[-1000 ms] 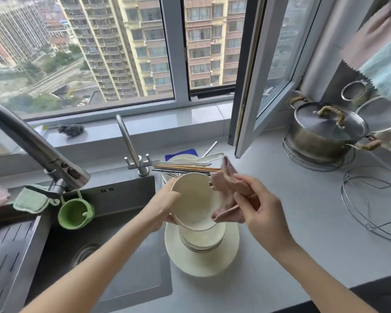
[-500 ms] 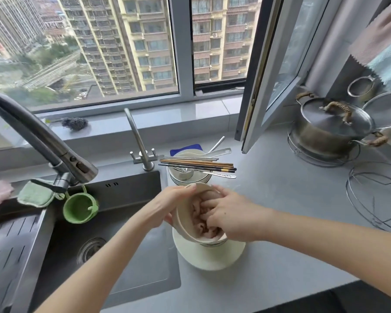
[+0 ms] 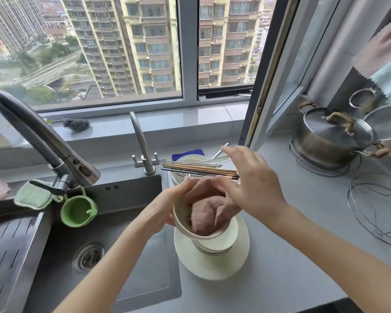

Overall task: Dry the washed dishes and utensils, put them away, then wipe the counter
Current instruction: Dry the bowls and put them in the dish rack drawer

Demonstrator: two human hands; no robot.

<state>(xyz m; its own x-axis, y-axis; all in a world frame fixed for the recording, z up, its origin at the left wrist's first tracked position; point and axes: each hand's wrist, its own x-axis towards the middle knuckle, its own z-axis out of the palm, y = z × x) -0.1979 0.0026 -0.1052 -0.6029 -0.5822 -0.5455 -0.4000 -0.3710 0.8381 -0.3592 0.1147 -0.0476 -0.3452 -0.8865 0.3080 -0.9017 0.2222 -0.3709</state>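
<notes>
Currently in hand: one item, drying step, early in the task.

Item: bowl (image 3: 182, 219), off-white, tilted towards the person, held just above the stack (image 3: 221, 243) of like bowls that stands on a plate (image 3: 212, 268). Location: counter (image 3: 303, 233), right beside the sink (image 3: 113, 222).

Contents: cloth (image 3: 207, 214), pink, bunched inside the bowl and lapping over its far rim.

Left hand (image 3: 165, 211): curled round the bowl's left wall, thumb at the rim, fingers beneath. It carries the whole weight.

Right hand (image 3: 255, 190): over the bowl's far side, upper fingers straight and spread, blurred. Lower fingertips and thumb meet the cloth at the rim; whether they pinch it or only press it, I cannot tell.

Handling, judged: rigid, smooth and probably glazed, so likely slick while damp; moderate weight; breakable if it knocks the stack or drops. Best hold is as shown, thumb over the rim and fingers under the wall or foot. The cloth is soft and limp, bunches freely, and gives grip on wet glaze; take it as a wad in the fingertips.

Pending: chopsticks (image 3: 201, 171) lie across further dishes behind the bowl; they look light and would roll easily.

Risk: the tilted bowl sits very near the stack's rim, so a slip would strike it.
</notes>
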